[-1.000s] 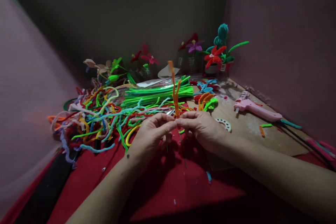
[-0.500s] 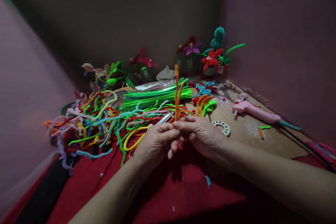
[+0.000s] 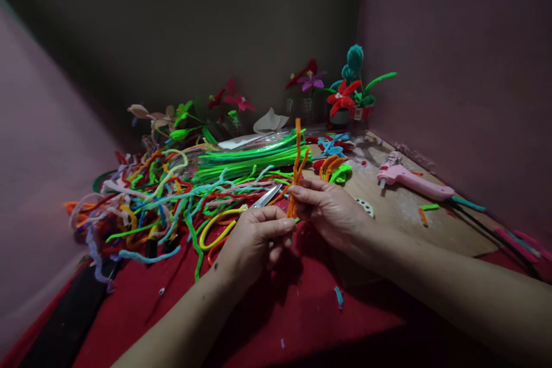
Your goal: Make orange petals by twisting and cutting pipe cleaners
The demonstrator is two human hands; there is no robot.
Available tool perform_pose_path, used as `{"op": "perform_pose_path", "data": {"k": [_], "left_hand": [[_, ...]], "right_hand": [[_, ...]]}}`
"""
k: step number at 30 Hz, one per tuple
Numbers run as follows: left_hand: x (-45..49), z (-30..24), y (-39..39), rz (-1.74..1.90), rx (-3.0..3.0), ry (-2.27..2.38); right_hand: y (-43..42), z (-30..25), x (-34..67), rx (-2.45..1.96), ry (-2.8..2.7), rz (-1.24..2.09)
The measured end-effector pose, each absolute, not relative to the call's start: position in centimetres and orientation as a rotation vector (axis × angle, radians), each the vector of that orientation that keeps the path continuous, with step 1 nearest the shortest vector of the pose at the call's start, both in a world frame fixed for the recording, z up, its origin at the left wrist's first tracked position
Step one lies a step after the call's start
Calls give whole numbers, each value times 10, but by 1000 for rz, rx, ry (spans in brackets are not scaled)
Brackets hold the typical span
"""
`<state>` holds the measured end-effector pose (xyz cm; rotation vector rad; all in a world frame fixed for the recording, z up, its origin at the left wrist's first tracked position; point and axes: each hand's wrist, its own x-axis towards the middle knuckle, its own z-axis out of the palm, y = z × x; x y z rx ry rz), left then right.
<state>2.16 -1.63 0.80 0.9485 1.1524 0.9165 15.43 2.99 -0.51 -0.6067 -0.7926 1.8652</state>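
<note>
An orange pipe cleaner (image 3: 298, 152) stands upright between my two hands, its upper part split into prongs. My left hand (image 3: 265, 233) pinches its lower end between thumb and fingers. Slightly higher, my right hand (image 3: 321, 201) is closed on the same pipe cleaner from the right side. The fingers hide part of where the strands meet. Just behind my left hand lie scissors (image 3: 219, 225) with yellow handles, blades pointing up and to the right.
Tangled coloured pipe cleaners (image 3: 150, 195) spread across the left, beside a green bundle (image 3: 254, 158). A pink glue gun (image 3: 414, 179) rests on a brown board (image 3: 388, 224) at right. Pipe-cleaner flowers (image 3: 342, 96) stand along the back wall. Red cloth (image 3: 276, 310) covers the front.
My right hand has moved up the orange pipe cleaner, away from my left fingers. The prongs now stand lower and cross near my right fingertips. The view has shifted slightly.
</note>
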Motion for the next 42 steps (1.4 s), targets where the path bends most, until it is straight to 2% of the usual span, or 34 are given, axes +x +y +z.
{"op": "perform_pose_path", "data": {"k": [12,18,30,42], "left_hand": [[20,4,-17,944,1046,1129],[9,10,-14,820,1145,1215],[0,7,-5,1150,1163,1200],[5,9,-8,1145,1246,1240]], "right_hand": [[31,-8,156,-581,-899,2065],[32,-4,157,-619,-934,1996],[28,-5,156,-798,-1111,1893],[23,-4,154,-841,-1322,1860]]}}
